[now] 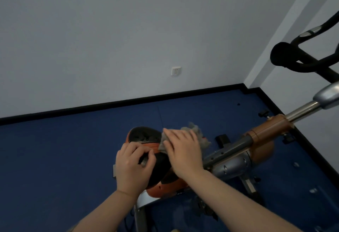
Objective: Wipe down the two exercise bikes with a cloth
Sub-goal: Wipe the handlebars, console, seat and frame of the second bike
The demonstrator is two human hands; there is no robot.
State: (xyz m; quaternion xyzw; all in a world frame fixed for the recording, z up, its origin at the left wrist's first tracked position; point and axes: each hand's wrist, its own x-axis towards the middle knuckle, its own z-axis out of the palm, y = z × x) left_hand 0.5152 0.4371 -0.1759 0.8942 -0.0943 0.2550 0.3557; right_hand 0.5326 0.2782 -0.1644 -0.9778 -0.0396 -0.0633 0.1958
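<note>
The right hand (pixel 183 151) lies flat with its fingers straight and close together, pressing a grey cloth (pixel 194 134) down onto the far part of the bike seat; frayed ends of the cloth stick out past the fingertips toward the right. The left hand (pixel 133 165) sits just beside it on the near left edge of the seat (pixel 145 136), its fingers curled over the rim and gripping the black and orange padding, with a patch of small perforations showing under the fingertips. Both bare forearms reach in from the bottom of the view. The seat is black on top with an orange band and orange underside, and it tops the exercise bike (pixel 256 140) that stretches away to the right: a grey perforated frame tube, a rounded grey housing below it, a brown sleeve and a shiny metal post rising toward the upper right. Black handlebars (pixel 293 57) with silver grip patches loop in at the right edge. Under the seat a grey metal support runs down to the blue floor (pixel 64 158), where a dark pedal lies near the frame. A black skirting strip borders the floor along the pale walls, and a white wall socket (pixel 176 71) sits low on the far wall
</note>
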